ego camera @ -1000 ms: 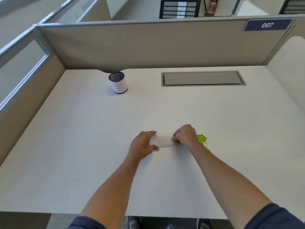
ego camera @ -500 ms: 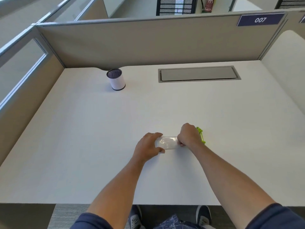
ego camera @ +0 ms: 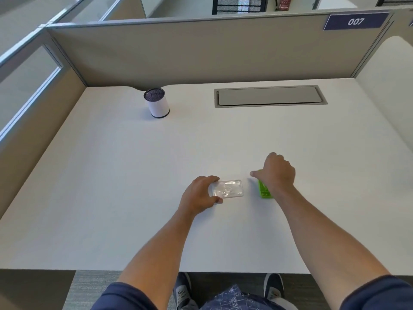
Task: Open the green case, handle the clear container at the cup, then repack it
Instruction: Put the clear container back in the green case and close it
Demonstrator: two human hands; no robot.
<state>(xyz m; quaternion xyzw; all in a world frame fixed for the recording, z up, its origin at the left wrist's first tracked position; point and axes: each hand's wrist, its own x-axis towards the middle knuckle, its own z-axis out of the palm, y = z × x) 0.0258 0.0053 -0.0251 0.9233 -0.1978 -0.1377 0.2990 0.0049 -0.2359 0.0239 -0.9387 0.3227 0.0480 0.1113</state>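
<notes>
The person wears a dark navy top whose short sleeves [ego camera: 129, 296] end above the elbows, leaving both forearms bare down to the left hand [ego camera: 199, 195] and right hand [ego camera: 277, 173]. Below the desk edge show blue patterned trousers [ego camera: 234, 298] and dark sneakers [ego camera: 184, 289] with pale soles.

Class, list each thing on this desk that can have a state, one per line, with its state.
Clear container: flat on the desk, lid shut, gripped by the left hand.
Green case: on the desk, partly under the right hand; open or shut unclear.
Cup: upright, untouched.
Desk hatch: closed.
</notes>
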